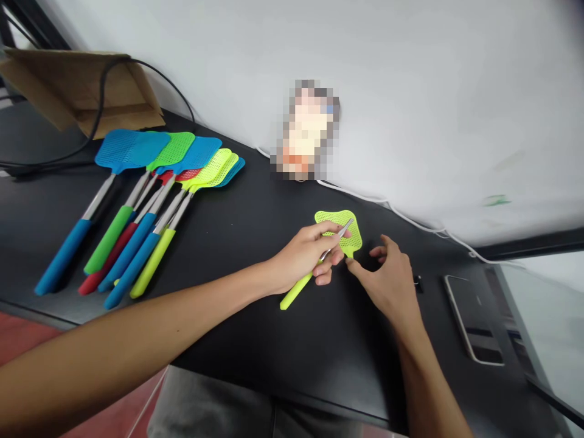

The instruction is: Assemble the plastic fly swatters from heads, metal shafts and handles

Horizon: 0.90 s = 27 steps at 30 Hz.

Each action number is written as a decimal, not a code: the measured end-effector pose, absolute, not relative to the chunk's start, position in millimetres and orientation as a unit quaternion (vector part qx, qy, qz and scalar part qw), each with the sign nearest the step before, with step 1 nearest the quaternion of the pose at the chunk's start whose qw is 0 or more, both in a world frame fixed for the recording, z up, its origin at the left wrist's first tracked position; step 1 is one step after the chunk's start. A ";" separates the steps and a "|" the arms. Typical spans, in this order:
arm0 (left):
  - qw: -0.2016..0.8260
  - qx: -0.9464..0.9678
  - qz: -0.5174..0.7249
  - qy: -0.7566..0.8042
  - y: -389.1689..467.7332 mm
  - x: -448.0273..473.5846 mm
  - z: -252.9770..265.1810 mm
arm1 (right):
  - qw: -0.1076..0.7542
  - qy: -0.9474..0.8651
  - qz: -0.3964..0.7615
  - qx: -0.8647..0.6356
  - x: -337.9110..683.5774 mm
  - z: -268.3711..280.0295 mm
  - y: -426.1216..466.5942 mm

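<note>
My left hand [308,252] is closed around a yellow-green handle [296,291] with a thin metal rod. The rod's tip points up and right across a yellow-green mesh fly swatter head [352,234], and the head's short neck points down, apart from the rod's line. Whether left fingertips also touch the head is hard to tell. My right hand [392,280] is just right of the head, thumb tip at the neck and other fingers bent and apart from the thumb. To the left lies a pile of fly swatters [155,207] in blue, green, red and yellow.
An open cardboard box [86,85] stands at the back left with a black cable [103,91] over it. A phone [472,319] lies on the black table [255,365] at right. A blurred-out upright object [308,131] leans against the wall, near a white cable [410,222].
</note>
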<state>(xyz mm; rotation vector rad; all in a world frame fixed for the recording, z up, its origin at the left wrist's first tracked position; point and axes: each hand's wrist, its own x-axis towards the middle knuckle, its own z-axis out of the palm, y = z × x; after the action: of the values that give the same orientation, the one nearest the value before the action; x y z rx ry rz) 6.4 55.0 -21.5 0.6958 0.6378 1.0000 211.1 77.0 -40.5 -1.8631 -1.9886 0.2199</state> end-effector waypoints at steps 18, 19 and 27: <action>0.742 0.280 0.500 0.347 60.7 8.0 -19.5 | 0.154 -0.712 0.109 -0.677 187.7 -23.4 110.0; 0.746 0.277 0.498 0.345 60.6 7.6 -19.4 | 0.171 -0.711 0.138 -0.668 191.9 -22.6 110.4; 0.760 0.307 0.461 0.339 55.7 6.5 -14.1 | 0.486 -0.560 0.371 -0.559 192.6 -13.3 97.1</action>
<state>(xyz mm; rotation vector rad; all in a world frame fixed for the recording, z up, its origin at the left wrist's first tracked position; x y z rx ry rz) 6.5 55.7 -14.1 0.6684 0.7388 1.0042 192.6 97.1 -13.3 -1.3594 -1.3615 0.9033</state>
